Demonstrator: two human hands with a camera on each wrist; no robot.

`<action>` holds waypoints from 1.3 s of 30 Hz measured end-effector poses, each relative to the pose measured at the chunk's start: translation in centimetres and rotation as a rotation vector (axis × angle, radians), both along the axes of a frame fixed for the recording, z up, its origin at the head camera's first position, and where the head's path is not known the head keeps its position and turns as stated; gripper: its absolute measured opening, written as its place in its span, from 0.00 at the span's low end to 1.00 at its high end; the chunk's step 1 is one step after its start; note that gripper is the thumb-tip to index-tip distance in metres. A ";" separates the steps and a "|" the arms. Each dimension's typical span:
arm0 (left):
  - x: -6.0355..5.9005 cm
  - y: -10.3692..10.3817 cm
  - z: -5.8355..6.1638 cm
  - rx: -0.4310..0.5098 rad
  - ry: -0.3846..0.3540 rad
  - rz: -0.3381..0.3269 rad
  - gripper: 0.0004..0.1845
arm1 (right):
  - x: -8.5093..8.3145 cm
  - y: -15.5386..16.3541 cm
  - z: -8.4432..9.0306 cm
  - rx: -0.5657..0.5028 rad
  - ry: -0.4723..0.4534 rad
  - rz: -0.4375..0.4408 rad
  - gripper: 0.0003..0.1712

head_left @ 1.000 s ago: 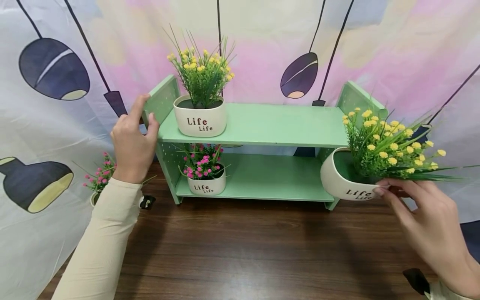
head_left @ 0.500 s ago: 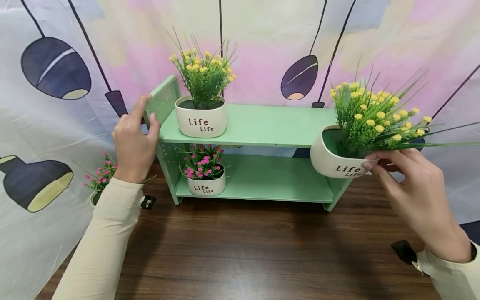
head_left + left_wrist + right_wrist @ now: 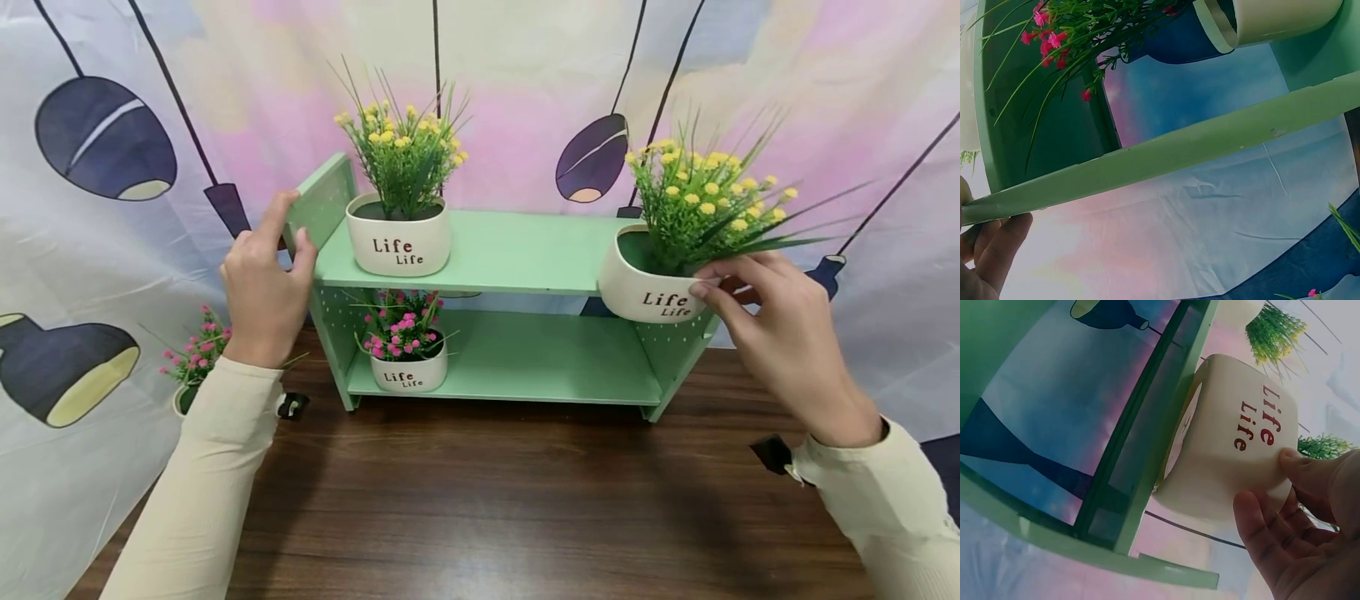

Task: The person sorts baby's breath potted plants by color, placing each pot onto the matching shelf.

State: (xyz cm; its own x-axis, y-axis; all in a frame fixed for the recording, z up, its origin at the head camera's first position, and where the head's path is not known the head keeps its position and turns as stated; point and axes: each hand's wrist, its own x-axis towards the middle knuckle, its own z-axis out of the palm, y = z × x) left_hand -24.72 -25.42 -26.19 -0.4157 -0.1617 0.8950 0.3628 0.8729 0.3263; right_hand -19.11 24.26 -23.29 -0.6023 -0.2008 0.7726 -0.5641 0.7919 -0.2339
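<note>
At the right end of the green two-tier shelf [image 3: 525, 250], the right hand [image 3: 780, 333] holds a white pot of yellow flowers [image 3: 652, 287] printed "Life Life". Its thumb lies on the pot's front face by the lettering and its fingers curl round the side and back, so the pot sits to the left of the palm, tilted a little toward the shelf. From the right wrist view the pot's base is up against the edge of the top board; whether it rests on the board or hangs just off it cannot be told.

On the opposite end, the left hand [image 3: 262, 287] grips the shelf's left side panel [image 3: 322, 200], thumb on the inner face and fingers wrapped round the outer edge.

A second pot of yellow flowers [image 3: 399, 242] stands upright on the top board near that left end, just beside the gripped panel. Below it, on the lower board, stands a smaller pot of pink flowers [image 3: 408, 367]. Another pink-flowered pot [image 3: 191, 375] sits on the dark wooden table [image 3: 487, 500] outside the shelf, partly hidden behind the left sleeve [image 3: 210, 475]. A patterned curtain [image 3: 525, 83] hangs behind everything.
</note>
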 end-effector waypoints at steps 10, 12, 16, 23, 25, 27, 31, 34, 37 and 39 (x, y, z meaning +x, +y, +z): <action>-0.3 0.1 -0.4 -0.001 0.009 -0.002 0.21 | -2.0 -1.2 0.9 -0.039 -0.086 0.037 0.06; -0.3 0.0 -0.4 0.001 0.008 0.000 0.21 | -2.4 -1.3 1.0 -0.040 -0.088 0.042 0.06; -0.3 -0.2 -0.4 0.009 0.008 0.011 0.21 | -3.1 -1.7 1.3 -0.039 -0.096 0.046 0.06; -0.4 -0.2 -0.4 0.012 0.011 0.015 0.21 | -3.9 -2.1 1.5 -0.047 -0.106 0.033 0.07; -0.4 -0.2 -0.4 0.013 0.013 0.013 0.21 | -4.2 -2.1 1.5 -0.050 -0.106 0.025 0.07; -0.5 -0.1 -0.4 0.012 0.015 0.011 0.21 | -4.4 -2.1 1.5 -0.058 -0.108 0.019 0.07; -0.4 -0.1 -0.3 0.007 0.011 0.011 0.21 | -4.9 -2.2 1.3 -0.063 -0.105 0.014 0.08; -0.3 -0.1 -0.3 0.005 0.010 0.016 0.21 | -5.2 -2.2 1.1 -0.064 -0.108 0.016 0.09; -0.3 -0.1 -0.3 0.004 0.012 0.018 0.21 | -5.4 -2.1 1.0 -0.067 -0.123 0.013 0.10; -0.3 -0.1 -0.3 0.002 0.014 0.017 0.21 | -5.4 -2.1 1.0 -0.070 -0.128 0.009 0.10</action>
State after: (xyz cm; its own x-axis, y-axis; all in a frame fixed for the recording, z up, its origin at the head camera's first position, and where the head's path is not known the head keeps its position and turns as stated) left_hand -25.04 -25.53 -26.45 -0.4007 -0.1707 0.9002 0.3522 0.8783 0.3234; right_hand -24.55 22.13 -22.32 -0.6952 -0.1549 0.7020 -0.5330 0.7663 -0.3587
